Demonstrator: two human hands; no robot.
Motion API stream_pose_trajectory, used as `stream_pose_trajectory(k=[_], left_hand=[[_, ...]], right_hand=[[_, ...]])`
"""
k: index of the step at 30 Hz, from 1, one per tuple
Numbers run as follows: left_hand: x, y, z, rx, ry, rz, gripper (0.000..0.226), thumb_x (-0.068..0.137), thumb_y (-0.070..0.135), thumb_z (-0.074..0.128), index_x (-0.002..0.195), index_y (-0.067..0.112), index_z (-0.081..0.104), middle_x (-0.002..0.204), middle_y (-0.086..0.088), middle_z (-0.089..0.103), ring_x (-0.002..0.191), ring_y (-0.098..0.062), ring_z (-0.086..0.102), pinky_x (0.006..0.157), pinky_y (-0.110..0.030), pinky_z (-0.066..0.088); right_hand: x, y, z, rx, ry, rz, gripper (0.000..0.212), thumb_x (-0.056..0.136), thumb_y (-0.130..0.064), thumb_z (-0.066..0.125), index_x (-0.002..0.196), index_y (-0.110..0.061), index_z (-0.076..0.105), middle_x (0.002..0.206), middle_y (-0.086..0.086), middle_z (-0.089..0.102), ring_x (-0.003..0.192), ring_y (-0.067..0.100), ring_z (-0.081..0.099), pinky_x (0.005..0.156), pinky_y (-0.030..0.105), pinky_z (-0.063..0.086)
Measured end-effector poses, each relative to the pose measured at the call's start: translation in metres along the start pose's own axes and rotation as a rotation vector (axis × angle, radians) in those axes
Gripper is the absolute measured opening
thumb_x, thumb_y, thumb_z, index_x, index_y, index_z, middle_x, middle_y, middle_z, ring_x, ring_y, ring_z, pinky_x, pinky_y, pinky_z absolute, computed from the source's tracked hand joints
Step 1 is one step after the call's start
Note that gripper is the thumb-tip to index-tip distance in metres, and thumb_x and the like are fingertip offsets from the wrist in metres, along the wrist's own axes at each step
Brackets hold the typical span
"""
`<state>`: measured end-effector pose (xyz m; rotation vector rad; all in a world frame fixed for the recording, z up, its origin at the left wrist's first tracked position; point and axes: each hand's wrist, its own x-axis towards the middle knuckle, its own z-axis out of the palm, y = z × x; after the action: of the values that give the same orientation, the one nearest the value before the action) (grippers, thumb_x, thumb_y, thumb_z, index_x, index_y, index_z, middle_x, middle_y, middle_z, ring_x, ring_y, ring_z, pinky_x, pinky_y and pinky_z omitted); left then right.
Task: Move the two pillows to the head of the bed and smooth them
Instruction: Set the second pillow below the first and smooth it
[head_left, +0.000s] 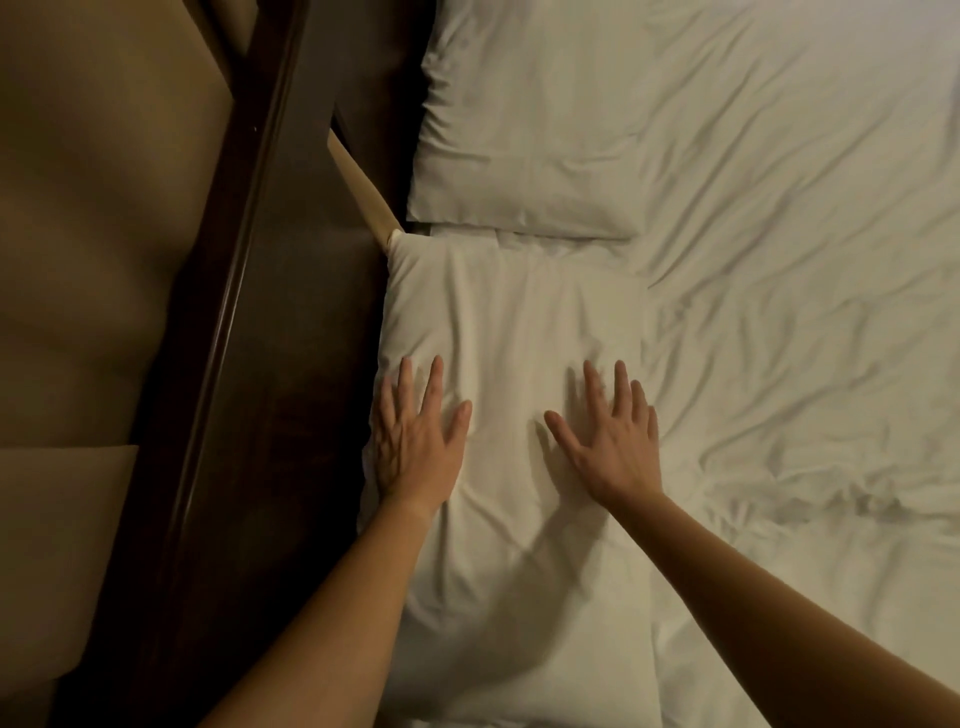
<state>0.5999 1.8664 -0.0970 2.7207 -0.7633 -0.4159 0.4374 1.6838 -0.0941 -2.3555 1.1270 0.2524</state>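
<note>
Two white pillows lie against the dark wooden headboard (291, 312). The far pillow (524, 130) sits at the top of the view. The near pillow (514, 322) lies just below it, wrinkled, its upper edge almost touching the far one. My left hand (415, 441) rests flat on the near pillow's left side, close to the headboard, fingers spread. My right hand (608, 436) lies flat on the same pillow's right part, fingers also spread. Neither hand grips anything.
A creased white sheet (805, 338) covers the bed to the right of the pillows. A beige wall (93, 234) stands behind the headboard at left. A pale strip (363, 197) shows in the gap between headboard and pillows.
</note>
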Motion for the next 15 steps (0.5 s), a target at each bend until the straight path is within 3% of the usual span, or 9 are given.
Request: stream_pose_trajectory(k=[7, 15], left_hand=[[0.079, 0.03, 0.003, 0.002, -0.053, 0.116, 0.066, 0.11, 0.059, 0.03, 0.171, 0.041, 0.009, 0.18, 0.002, -0.005, 0.164, -0.022, -0.012, 0.132, -0.044, 0.0], [0.124, -0.001, 0.044, 0.047, -0.049, 0.156, 0.067, 0.106, 0.068, 0.025, 0.168, 0.051, 0.006, 0.18, 0.007, -0.003, 0.165, -0.02, -0.008, 0.133, -0.044, 0.005]], right_hand=[[0.077, -0.036, -0.003, -0.04, 0.022, -0.188, 0.076, 0.105, -0.075, 0.022, 0.169, -0.044, -0.006, 0.179, 0.002, -0.012, 0.165, 0.026, -0.011, 0.134, 0.046, -0.001], [0.139, -0.02, 0.016, -0.072, 0.009, -0.214, 0.063, 0.108, -0.07, 0.011, 0.167, -0.053, -0.004, 0.179, -0.008, -0.009, 0.165, 0.02, -0.01, 0.133, 0.046, -0.005]])
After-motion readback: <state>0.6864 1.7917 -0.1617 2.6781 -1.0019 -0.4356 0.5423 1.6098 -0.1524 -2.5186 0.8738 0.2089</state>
